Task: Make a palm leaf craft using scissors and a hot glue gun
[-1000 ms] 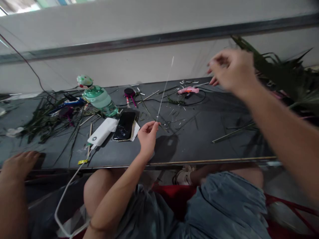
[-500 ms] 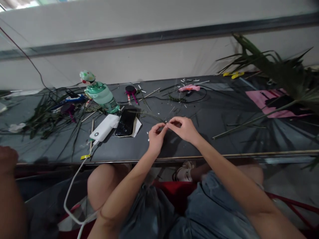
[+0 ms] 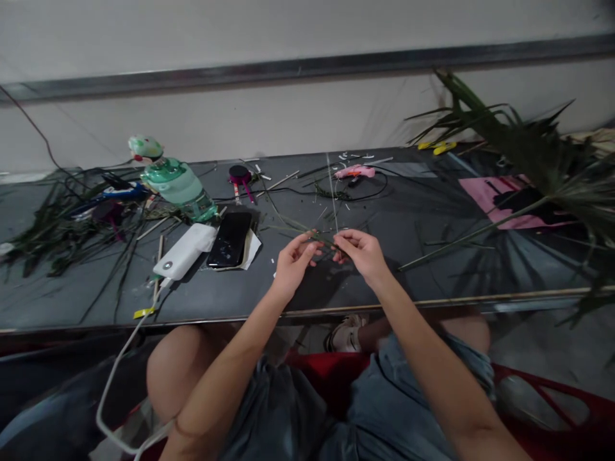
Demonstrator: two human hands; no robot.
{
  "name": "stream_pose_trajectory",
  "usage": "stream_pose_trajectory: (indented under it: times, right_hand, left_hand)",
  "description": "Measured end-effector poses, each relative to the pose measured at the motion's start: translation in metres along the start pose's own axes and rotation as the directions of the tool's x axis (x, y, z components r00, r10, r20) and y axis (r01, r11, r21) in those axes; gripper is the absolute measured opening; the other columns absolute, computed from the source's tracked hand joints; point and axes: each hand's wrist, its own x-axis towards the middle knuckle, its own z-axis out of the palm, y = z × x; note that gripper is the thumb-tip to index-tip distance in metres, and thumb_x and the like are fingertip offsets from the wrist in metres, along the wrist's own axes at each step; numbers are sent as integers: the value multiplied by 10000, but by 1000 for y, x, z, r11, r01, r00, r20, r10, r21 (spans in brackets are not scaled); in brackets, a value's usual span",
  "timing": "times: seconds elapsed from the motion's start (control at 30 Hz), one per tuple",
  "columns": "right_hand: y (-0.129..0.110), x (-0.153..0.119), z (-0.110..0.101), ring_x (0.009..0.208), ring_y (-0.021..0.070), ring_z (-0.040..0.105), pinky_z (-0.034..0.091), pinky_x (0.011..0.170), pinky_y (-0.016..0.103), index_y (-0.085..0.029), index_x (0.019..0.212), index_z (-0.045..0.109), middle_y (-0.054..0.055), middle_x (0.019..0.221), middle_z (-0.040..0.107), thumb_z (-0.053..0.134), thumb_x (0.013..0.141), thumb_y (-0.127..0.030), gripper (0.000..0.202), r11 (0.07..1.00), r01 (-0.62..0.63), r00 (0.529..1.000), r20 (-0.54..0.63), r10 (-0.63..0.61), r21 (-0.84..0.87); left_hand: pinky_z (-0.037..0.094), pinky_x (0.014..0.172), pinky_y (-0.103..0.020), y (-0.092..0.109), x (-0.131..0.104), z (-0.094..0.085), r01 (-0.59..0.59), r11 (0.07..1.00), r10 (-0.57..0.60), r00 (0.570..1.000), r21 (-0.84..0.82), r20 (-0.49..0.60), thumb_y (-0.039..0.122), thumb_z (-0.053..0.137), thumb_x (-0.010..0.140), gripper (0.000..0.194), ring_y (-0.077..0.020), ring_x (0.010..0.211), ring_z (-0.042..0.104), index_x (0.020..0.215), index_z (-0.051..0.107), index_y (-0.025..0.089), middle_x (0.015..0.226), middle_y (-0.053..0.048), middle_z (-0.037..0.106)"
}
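Work apparently unfinished: left hand and right hand, fingers clamped on narrow green leaf strips (ends loose).

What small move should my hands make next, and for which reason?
I would probably firm the left hand's pinch on the green leaf strip. The strip runs between both hands, and the left fingers look loosely curled beside it; how firmly they grip is unclear. The right hand appears occupied, with a thin pale strand rising from its fingertips.
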Motion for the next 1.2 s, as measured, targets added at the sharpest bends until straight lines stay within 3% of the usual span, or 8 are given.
stream_pose_trajectory:
  times: [0.27, 0.5, 0.67, 0.97, 1.03, 1.1, 1.13, 1.2]
  right_hand:
    - [7, -31, 9, 505, 133, 635, 465, 454, 208, -142, 895, 652, 66, 730, 710, 776, 592, -614, 574, 996, -92, 989, -113, 93, 16]
    - [12, -46, -2, 505, 133, 629, 438, 424, 199, -134, 911, 661, 85, 744, 719, 734, 661, -597, 531, 990, -85, 983, -171, 65, -113]
    - [14, -56, -18, 467, 107, 575, 431, 429, 207, -131, 866, 666, 77, 703, 703, 729, 689, -563, 471, 985, -37, 980, -199, 2, -169]
    - [9, -68, -46, 582, 149, 642, 482, 491, 231, -161, 920, 661, 75, 765, 711, 652, 781, -540, 404, 918, -67, 998, -41, 56, -390]
    - [-3, -57, -60, 577, 144, 640, 479, 500, 236, -182, 915, 665, 62, 780, 717, 613, 815, -509, 346, 852, -79, 988, 76, 137, -517]
    - [-24, -34, -73, 544, 129, 617, 461, 510, 242, -202, 883, 682, 39, 759, 719, 583, 845, -425, 247, 705, -28, 933, 235, 273, -709]
    - [-36, -17, -78, 549, 129, 615, 454, 527, 247, -205, 849, 692, 29, 737, 715, 579, 848, -370, 200, 611, 44, 899, 298, 322, -790]
    - [-60, 24, -78, 638, 138, 630, 439, 598, 262, -208, 795, 715, 22, 760, 719, 598, 823, -259, 131, 388, 284, 878, 401, 263, -877]
  left_hand:
    - [294, 400, -155, 15, 7, -21, -19, 1000, 18, 993, -12, -121, 542, 758, 703, 434, -54, 500, 491, 891, 733, 151, 694, -24, 664]
    - [359, 429, -163, 19, 12, -35, -68, 998, 65, 977, -7, -205, 481, 750, 722, 342, -79, 589, 578, 843, 736, 162, 883, -71, 728]
    - [388, 441, -182, 24, 13, -42, -79, 997, 75, 960, -5, -271, 456, 768, 695, 324, -99, 556, 603, 818, 734, 159, 779, -62, 728]
    - [399, 457, -198, 31, 11, -51, -62, 998, 55, 948, -14, -315, 394, 808, 637, 287, -108, 560, 606, 780, 721, 161, 722, -43, 706]
    - [392, 461, -208, 31, 12, -54, -84, 996, 70, 943, -28, -326, 388, 796, 655, 258, -103, 565, 599, 786, 714, 181, 728, -29, 700]
    - [377, 469, -227, 32, 13, -59, -138, 989, 108, 920, -54, -377, 388, 760, 707, 200, -97, 550, 572, 804, 708, 221, 686, 2, 671]
    - [367, 474, -241, 32, 13, -61, -166, 984, 124, 905, -69, -408, 387, 737, 737, 161, -99, 535, 552, 803, 704, 244, 646, 17, 644]
    - [345, 477, -274, 33, 13, -65, -206, 974, 142, 876, -93, -460, 388, 707, 776, 109, -118, 505, 516, 764, 690, 281, 565, 29, 578]
